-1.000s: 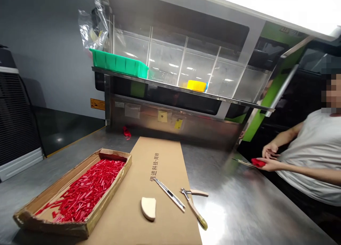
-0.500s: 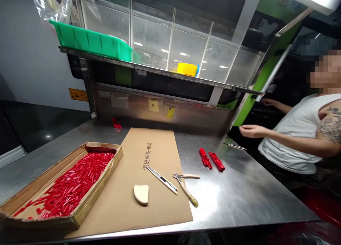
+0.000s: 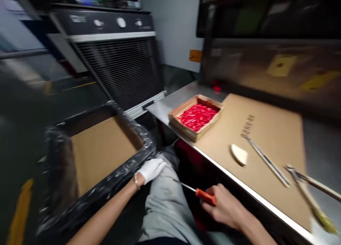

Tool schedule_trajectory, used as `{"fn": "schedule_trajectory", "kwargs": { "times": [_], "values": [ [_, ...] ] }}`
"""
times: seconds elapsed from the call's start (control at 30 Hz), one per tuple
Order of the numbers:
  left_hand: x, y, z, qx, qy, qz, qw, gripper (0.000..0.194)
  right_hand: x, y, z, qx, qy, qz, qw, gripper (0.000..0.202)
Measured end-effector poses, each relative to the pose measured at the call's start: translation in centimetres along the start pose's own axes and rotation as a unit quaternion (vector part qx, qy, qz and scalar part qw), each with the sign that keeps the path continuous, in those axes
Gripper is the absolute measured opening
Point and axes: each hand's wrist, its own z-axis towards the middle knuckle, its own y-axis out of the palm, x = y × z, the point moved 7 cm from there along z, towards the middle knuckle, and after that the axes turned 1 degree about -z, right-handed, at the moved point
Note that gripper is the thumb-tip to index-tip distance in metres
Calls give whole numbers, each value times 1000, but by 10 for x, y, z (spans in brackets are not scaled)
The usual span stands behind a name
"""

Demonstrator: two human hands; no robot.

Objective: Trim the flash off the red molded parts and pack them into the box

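Observation:
My left hand (image 3: pixel 152 169), in a white glove, rests by my knee next to the edge of a black-lined box (image 3: pixel 133 145); its fingers are blurred and I cannot tell whether they hold anything. Bare, my right hand (image 3: pixel 222 206) is closed around the red-orange handle of a screwdriver-like tool (image 3: pixel 206 196), whose thin metal shaft points left over my leg. Both hands are below the table's front edge, apart from each other.
On the metal table (image 3: pixel 322 142) a carton of red pieces (image 3: pixel 198 117) stands beside a flat cardboard sheet (image 3: pixel 279 131). A cream piece (image 3: pixel 239 154), a slim cutter (image 3: pixel 268 162) and pliers (image 3: pixel 306 193) lie there. A slatted machine (image 3: pixel 125 70) stands behind the lined box.
The view has swung left and down. My hands, the handled tool and the lined box have come into view; the co-worker and the red parts at the right have left it.

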Motion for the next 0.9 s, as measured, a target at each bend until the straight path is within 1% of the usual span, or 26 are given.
{"fn": "schedule_trajectory", "kwargs": {
  "times": [0.03,0.07,0.13,0.23,0.3,0.4,0.47,0.53,0.6,0.7,0.8,0.9],
  "values": [
    [-17,-6,-6,5,-24,-14,1000,21,-1,1,2,1,-8,-1,1000,13],
    [-32,-7,-11,7,-44,-32,998,24,-2,3,1,-4,-18,-1,1000,13],
    [-52,0,-17,5,-76,-76,994,34,-7,7,-3,-14,-38,0,999,13],
    [-72,17,-24,-9,-127,-158,979,42,-15,15,-8,-14,-53,-3,998,17],
    [-80,22,-29,-19,-157,-217,963,43,-19,20,-6,-8,-54,-5,998,18],
    [-85,22,-37,-31,-174,-298,938,42,-23,25,-2,-4,-67,4,998,19],
    [-86,22,-41,-39,-180,-334,924,42,-25,25,-1,0,-70,10,997,20],
    [-87,23,-45,-46,-187,-351,916,41,-26,23,-2,2,-70,14,997,19],
    [-89,25,-48,-52,-191,-353,914,40,-29,22,-4,-5,-69,16,998,17],
    [-91,29,-50,-57,-188,-331,923,40,-32,21,-7,-19,-62,13,998,16],
    [-91,32,-48,-50,-176,-276,944,41,-37,23,-9,-23,-64,17,998,15],
    [-79,36,-37,-35,-134,-195,971,41,-44,31,-9,-25,-79,14,996,18]
  ]
}}
